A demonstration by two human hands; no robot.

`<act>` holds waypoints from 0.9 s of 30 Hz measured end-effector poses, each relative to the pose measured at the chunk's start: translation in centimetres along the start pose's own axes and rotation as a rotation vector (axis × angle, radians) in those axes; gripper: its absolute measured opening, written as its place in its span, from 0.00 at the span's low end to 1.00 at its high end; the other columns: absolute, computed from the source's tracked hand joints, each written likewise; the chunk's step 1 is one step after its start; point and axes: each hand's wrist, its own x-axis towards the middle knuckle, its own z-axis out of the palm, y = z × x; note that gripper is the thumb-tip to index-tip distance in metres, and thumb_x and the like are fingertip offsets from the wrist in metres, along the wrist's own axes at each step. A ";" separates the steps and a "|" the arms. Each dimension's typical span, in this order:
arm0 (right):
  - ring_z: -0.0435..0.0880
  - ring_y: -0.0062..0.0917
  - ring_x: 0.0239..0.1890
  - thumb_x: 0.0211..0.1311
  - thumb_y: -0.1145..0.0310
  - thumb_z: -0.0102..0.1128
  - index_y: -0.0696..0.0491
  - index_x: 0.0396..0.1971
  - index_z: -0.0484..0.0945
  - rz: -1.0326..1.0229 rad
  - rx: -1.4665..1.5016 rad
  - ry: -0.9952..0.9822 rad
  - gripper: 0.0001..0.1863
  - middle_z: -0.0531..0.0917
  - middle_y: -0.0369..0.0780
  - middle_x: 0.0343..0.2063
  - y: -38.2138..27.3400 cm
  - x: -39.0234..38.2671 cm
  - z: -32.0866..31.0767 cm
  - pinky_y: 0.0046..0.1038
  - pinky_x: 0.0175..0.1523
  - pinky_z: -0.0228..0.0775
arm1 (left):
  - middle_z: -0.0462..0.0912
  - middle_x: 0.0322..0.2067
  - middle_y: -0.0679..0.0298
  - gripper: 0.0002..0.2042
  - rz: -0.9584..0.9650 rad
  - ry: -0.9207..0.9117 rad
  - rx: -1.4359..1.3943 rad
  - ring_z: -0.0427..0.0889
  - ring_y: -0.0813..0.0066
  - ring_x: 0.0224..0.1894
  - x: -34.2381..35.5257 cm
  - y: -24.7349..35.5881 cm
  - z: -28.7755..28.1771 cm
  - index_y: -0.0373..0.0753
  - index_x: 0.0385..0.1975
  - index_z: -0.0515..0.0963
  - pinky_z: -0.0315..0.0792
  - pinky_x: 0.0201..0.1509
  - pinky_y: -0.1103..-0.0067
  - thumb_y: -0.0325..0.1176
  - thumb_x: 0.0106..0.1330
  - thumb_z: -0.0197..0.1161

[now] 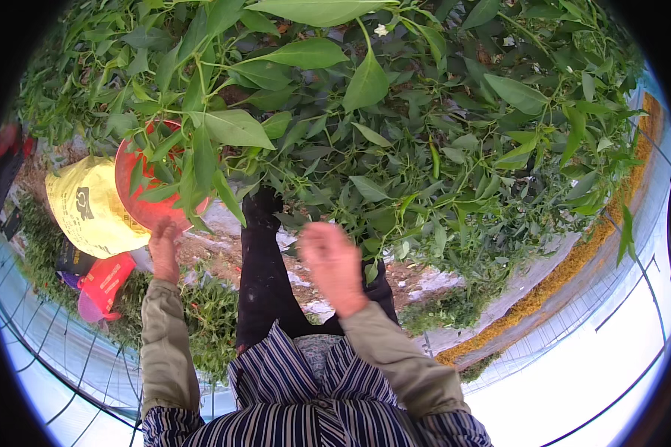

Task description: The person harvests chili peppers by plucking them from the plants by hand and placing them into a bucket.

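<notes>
Right hand (334, 264) blurred, grip seemingly open below pepper leaves (395, 186), left hand (164, 249) gripping red bucket (138, 197)

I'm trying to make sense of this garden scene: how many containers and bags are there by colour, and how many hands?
Red bucket: 1, touched at its rim by the left hand
Yellow bag: 1
Red bag: 1
Hands: 2, the right hand raised toward the green plants, its grip unclear
Total: 5
</notes>
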 end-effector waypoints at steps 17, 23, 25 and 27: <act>0.74 0.29 0.16 0.69 0.65 0.54 0.60 0.33 0.75 -0.007 -0.382 0.295 0.12 0.78 0.46 0.18 2.7 -4.0 -11.2 0.31 0.24 0.67 | 0.81 0.33 0.63 0.09 0.208 -0.804 -0.102 0.80 0.80 0.33 -16.4 -0.1 21.5 0.34 0.44 0.75 0.77 0.40 0.81 0.22 0.65 0.54; 0.73 0.31 0.18 0.67 0.63 0.55 0.58 0.22 0.73 -0.094 -0.452 0.188 0.16 0.74 0.42 0.15 -2.4 -6.0 -11.5 0.34 0.25 0.67 | 0.80 0.34 0.64 0.08 0.205 -0.913 -0.073 0.79 0.81 0.34 -17.7 -0.1 22.7 0.34 0.45 0.74 0.76 0.40 0.83 0.27 0.70 0.54; 0.76 0.36 0.22 0.66 0.65 0.55 0.60 0.27 0.75 -0.410 -0.703 0.268 0.13 0.76 0.46 0.19 -3.2 1.1 -15.1 0.38 0.29 0.71 | 0.80 0.33 0.64 0.07 0.267 -0.837 -0.023 0.79 0.81 0.35 -17.0 -0.5 22.3 0.33 0.45 0.74 0.76 0.41 0.82 0.27 0.70 0.54; 0.82 0.44 0.29 0.65 0.68 0.53 0.60 0.31 0.76 -0.292 -0.957 0.312 0.10 0.81 0.51 0.26 -3.6 7.7 -18.0 0.40 0.34 0.75 | 0.80 0.33 0.64 0.07 0.281 -0.791 0.017 0.79 0.80 0.35 -16.2 -1.0 21.7 0.33 0.44 0.74 0.77 0.41 0.81 0.26 0.70 0.54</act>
